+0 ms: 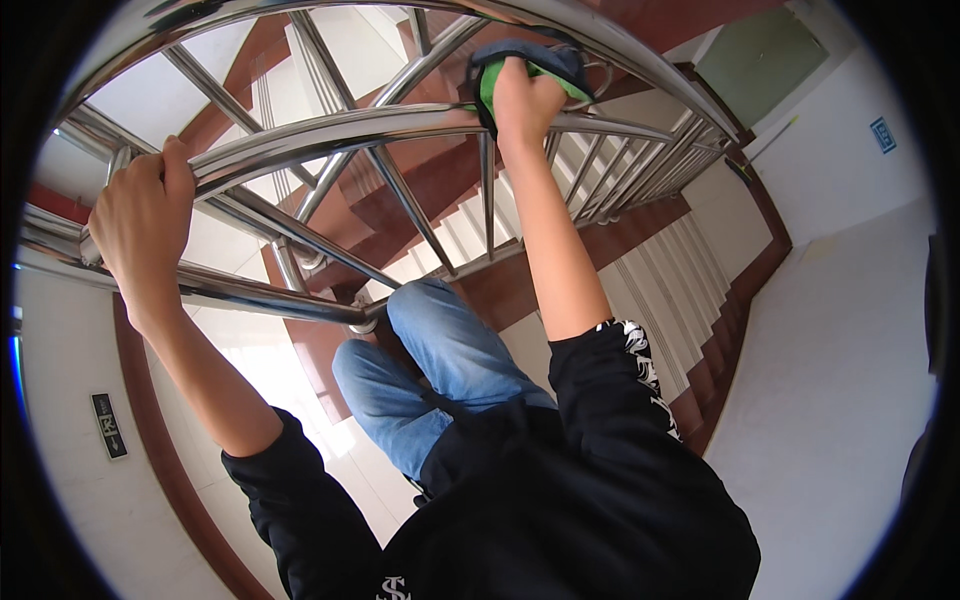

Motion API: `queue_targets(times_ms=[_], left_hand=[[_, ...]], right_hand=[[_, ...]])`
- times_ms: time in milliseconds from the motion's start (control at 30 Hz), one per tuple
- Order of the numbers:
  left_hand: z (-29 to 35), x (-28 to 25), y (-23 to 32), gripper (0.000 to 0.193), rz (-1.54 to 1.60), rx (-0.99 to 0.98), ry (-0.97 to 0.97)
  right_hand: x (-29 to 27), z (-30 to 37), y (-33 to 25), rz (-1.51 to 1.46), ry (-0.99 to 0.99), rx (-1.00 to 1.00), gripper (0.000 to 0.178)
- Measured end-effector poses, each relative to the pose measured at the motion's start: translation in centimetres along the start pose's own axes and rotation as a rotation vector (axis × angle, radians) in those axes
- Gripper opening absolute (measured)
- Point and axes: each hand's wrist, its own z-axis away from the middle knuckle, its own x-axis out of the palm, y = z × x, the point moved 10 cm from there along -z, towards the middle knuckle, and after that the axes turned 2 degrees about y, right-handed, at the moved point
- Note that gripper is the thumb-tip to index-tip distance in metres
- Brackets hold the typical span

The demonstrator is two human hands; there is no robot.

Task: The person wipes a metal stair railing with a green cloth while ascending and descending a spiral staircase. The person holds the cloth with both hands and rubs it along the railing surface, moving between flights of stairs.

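My left hand (145,225) is closed around the left end of the curved, shiny metal handrail (340,137), its fingers mostly hidden behind the bar. Further along the same rail, on the far right side, my right hand (524,105) presses a dark blue and green cloth (550,60) with black edging against the metal. The cloth covers most of that hand's fingers and drapes over the rail's top. My right arm is stretched out, while the left one reaches across to the side.
Slanted metal balusters (405,200) stand beneath the handrail. Beyond them, pale stairs (680,270) with red-brown edges descend on the right. A white wall (830,320) rises along the right side. A small exit sign (109,426) is mounted on the left wall.
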Motion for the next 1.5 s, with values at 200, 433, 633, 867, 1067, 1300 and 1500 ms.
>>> queue_targets(times_ms=[200, 433, 633, 867, 1067, 1300, 1500], left_hand=[[0.2, -0.2, 0.1, 0.056, 0.019, 0.012, 0.015], [0.5, -0.5, 0.6, 0.055, 0.057, -0.014, 0.021], [0.3, -0.2, -0.2, 0.053, 0.044, -0.029, 0.024], [0.3, 0.1, -0.4, 0.054, 0.015, -0.015, 0.009], [0.3, -0.1, -0.3, 0.055, 0.041, -0.037, -0.001], [0.3, -0.3, 0.0, 0.055, 0.025, -0.012, 0.038], [0.5, -0.6, 0.0, 0.052, -0.002, 0.012, 0.078]], right_hand=[[-2.4, 1.1, 0.8, 0.243, -0.058, -0.306, 0.015], [-13.2, 1.6, 4.2, -0.563, 0.426, 0.341, 0.027], [-5.7, -2.2, 3.9, -0.02, -0.026, 0.141, 0.013], [-5.2, -3.2, 6.8, -0.106, 0.001, 0.39, 0.027], [-4.5, -5.3, 8.5, -0.161, -0.067, 0.573, 0.031], [-4.8, -5.5, 7.7, -0.217, -0.163, 0.427, 0.027], [-5.4, -5.0, 8.2, -0.675, -0.311, 0.576, 0.024]])
